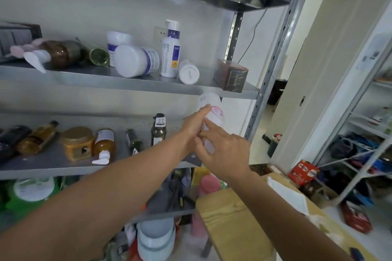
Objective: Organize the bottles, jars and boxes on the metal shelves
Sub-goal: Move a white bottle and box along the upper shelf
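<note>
The left hand's (194,125) grip wraps the pale bottle (214,116) from the side. The right hand's (224,152) grip holds its lower part, index finger laid up it. The bottle is upright at the middle shelf's (53,159) right end, below a dark box (231,75).

The light is bright, soft and even, and strongest behind the doorway (301,38) on the right. The metal shelves (127,83) show dull reflections, with shadow under the top one. The wide lens bends the shelf post (273,65). The pale bottle (213,117) is motion-blurred; the lower corners look soft.
</note>
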